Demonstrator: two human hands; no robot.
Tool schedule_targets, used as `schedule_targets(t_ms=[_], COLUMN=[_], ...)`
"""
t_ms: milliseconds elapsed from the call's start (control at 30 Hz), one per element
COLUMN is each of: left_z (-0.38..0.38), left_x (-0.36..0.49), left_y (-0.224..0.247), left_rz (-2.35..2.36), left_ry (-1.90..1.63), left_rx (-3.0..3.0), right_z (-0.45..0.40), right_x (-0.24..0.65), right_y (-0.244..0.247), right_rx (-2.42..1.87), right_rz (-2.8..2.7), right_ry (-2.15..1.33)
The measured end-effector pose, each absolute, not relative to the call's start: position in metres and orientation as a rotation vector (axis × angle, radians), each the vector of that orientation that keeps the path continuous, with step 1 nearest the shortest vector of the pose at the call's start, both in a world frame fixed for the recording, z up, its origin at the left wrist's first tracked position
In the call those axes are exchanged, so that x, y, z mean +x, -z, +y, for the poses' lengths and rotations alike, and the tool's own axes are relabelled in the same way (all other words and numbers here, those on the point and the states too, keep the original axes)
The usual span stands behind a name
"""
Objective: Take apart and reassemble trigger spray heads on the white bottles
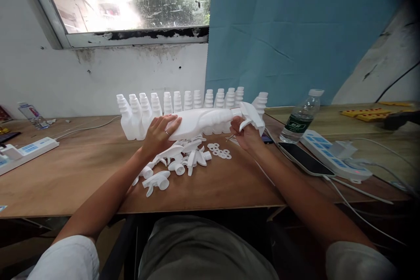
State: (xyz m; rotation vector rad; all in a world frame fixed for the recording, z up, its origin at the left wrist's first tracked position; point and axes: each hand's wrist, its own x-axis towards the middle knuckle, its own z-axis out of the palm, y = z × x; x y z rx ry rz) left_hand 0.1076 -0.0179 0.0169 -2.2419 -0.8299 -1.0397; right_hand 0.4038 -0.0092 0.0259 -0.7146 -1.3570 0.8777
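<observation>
A white spray bottle (203, 120) lies sideways in the air above the table, its base to the left and its neck to the right. My left hand (160, 133) is wrapped round the base end. At the neck, my right hand (246, 133) has its fingers closed round the collar of the white trigger sprayer head (251, 114); the collar is partly hidden by them. Below the bottle lies a loose pile of white trigger sprayer heads (177, 162). Several small white ring washers (220, 151) lie beside that pile.
Several white bottles without sprayers (166, 103) stand in a row at the back of the brown table (82, 175). To the right are a clear water bottle (298, 118), a phone (306, 159), a power strip (337, 157) and cables. Another power strip (29, 153) lies left.
</observation>
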Motion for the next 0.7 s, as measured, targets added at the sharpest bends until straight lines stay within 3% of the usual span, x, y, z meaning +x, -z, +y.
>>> schedule_targets(t_ms=[200, 700], left_z=[-0.023, -0.014], left_x=[0.111, 0.108], left_y=[-0.021, -0.014], left_rz=[-0.948, -0.693], left_ry=[1.043, 1.065], left_rx=[-2.374, -2.451], right_z=[-0.017, -0.010], right_x=[0.408, 0.418], right_y=[-0.034, -0.033], right_rx=[-0.729, -0.496], right_rz=[-1.423, -1.372], right_ry=[-0.791, -1.083])
